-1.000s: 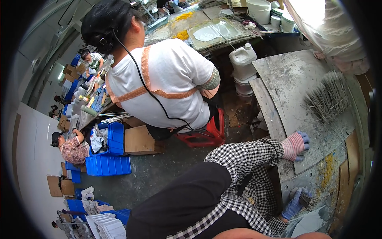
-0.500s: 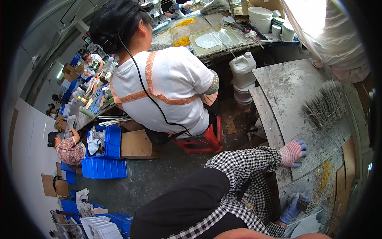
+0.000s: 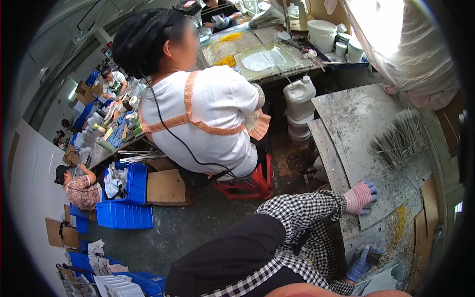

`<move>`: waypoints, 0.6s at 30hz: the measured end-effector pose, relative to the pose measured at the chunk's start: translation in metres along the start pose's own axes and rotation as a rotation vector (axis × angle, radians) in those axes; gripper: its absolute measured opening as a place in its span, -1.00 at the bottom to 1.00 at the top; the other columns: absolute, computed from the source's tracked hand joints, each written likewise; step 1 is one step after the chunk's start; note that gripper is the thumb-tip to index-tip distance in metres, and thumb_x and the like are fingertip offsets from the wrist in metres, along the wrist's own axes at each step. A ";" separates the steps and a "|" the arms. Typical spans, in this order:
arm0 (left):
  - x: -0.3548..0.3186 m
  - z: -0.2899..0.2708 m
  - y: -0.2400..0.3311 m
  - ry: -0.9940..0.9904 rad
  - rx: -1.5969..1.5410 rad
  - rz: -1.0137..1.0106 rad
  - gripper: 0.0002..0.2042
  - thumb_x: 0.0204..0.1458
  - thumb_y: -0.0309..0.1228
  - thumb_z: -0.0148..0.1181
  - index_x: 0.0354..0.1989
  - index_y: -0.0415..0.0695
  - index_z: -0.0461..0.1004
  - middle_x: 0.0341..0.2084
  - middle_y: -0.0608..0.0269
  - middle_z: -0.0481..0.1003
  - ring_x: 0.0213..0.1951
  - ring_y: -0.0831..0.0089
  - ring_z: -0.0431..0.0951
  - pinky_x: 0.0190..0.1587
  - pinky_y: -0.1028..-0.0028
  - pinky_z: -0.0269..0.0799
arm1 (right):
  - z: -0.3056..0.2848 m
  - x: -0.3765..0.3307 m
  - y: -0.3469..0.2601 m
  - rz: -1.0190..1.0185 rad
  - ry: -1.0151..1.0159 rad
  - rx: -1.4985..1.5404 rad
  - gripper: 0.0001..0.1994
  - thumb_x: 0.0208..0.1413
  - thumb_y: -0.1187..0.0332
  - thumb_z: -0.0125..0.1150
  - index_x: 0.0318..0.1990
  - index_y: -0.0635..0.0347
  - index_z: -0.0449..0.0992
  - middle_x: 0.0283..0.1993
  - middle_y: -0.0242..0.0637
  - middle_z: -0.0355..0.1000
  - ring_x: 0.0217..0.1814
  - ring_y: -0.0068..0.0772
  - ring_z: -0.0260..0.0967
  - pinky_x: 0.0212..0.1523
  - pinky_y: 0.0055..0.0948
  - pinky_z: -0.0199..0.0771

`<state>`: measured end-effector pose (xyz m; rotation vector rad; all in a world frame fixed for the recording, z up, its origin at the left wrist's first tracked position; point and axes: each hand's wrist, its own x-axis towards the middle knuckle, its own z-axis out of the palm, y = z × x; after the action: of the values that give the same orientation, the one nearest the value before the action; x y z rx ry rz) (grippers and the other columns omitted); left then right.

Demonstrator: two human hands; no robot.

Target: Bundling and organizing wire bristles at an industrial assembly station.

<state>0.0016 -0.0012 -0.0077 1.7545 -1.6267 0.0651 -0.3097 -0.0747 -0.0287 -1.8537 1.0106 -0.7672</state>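
My left hand [image 3: 361, 197], in a pink-striped glove with lavender fingertips, lies flat on a grey, stained board [image 3: 341, 116], fingers apart. Lower down, my right hand [image 3: 363, 264] wears a lavender glove and is closed round a short bundle of thin grey sticks [image 3: 380, 259], its ends pointing right. Their exact material cannot be made out. Beneath that hand is a whitish sheet or patch [image 3: 385, 281]. A larger pile of similar thin grey sticks [image 3: 397, 141] lies on the board beyond my left hand.
A co-worker in a white shirt [image 3: 208, 104] sits on a red stool [image 3: 247, 184] to the left. A white jug [image 3: 299, 91] stands on stacked containers beside the board. Yellow powder [image 3: 400, 222] lies near my right hand. Blue crates [image 3: 124, 215] stand at far left.
The view has shifted slightly. The co-worker's head has turned to the right, and a pinkish fan-shaped piece now shows by their hand. My hands stay in nearly the same places.
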 end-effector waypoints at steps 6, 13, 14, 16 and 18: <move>0.000 -0.003 -0.001 0.027 -0.007 0.019 -0.45 -0.17 -0.06 0.39 -0.03 -0.11 0.45 0.01 0.06 0.40 0.11 0.05 0.37 0.18 0.07 0.28 | 0.004 0.004 0.007 0.088 -0.002 0.243 -0.68 0.31 0.46 0.28 0.14 0.26 0.38 0.03 -0.33 0.44 0.00 -0.49 0.37 0.06 -0.48 0.46; 0.001 0.000 -0.002 0.025 -0.014 0.029 -0.44 -0.15 -0.06 0.38 -0.02 -0.12 0.43 0.01 0.04 0.41 0.10 0.02 0.39 0.17 0.05 0.29 | 0.005 -0.003 -0.010 0.120 0.026 0.162 -0.72 0.32 0.41 0.27 0.10 0.23 0.39 0.01 -0.35 0.43 0.03 -0.49 0.36 0.11 -0.44 0.41; 0.001 0.000 -0.002 0.022 -0.013 0.028 -0.45 -0.15 -0.06 0.38 -0.02 -0.12 0.44 0.01 0.04 0.41 0.10 0.02 0.39 0.17 0.06 0.29 | 0.004 -0.003 -0.012 0.124 0.028 0.156 -0.71 0.33 0.37 0.27 0.10 0.23 0.38 0.04 -0.34 0.43 0.10 -0.45 0.35 0.22 -0.38 0.35; 0.001 0.000 -0.002 0.012 -0.012 0.022 -0.45 -0.14 -0.06 0.37 -0.02 -0.12 0.44 0.01 0.04 0.41 0.10 0.03 0.39 0.17 0.06 0.29 | 0.002 -0.002 -0.011 0.132 -0.017 0.118 -0.69 0.33 0.33 0.27 0.11 0.23 0.37 0.08 -0.33 0.42 0.18 -0.41 0.34 0.33 -0.33 0.28; 0.001 -0.001 -0.002 -0.023 -0.008 0.004 -0.46 -0.13 -0.06 0.37 -0.03 -0.13 0.45 0.01 0.04 0.41 0.10 0.03 0.39 0.16 0.06 0.30 | -0.001 0.001 -0.009 0.132 -0.089 0.077 -0.68 0.33 0.34 0.28 0.11 0.24 0.37 0.08 -0.32 0.42 0.17 -0.42 0.34 0.32 -0.33 0.28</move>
<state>0.0040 -0.0015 -0.0073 1.7526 -1.6449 0.0403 -0.3068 -0.0727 -0.0201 -1.7217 1.0215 -0.6314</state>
